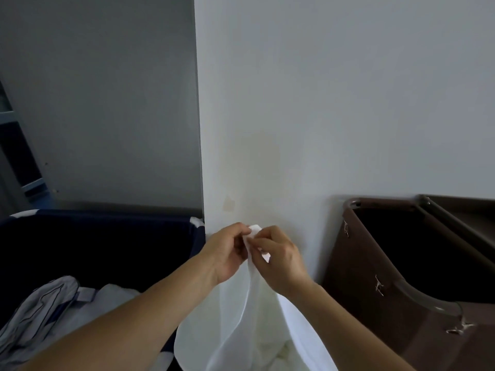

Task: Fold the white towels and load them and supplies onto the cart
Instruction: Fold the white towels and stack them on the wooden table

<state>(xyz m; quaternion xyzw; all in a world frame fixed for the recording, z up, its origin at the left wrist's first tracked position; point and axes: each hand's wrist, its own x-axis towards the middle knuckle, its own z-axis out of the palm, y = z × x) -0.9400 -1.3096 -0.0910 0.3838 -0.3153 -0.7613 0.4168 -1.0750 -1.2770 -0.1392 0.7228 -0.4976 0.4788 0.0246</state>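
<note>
– So, how far along?
– Barely: left grip (227, 253) and right grip (281, 259) pinch one corner of the white towel (241, 322), hanging unfolded just left of the brown cart (375, 277).
– Loaded?
– Can't tell; its inside is dark.

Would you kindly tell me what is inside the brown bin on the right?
The brown bin shows only a dark interior through its open top; no contents can be made out. Its bottom is hidden by shadow and by its near wall.
</note>
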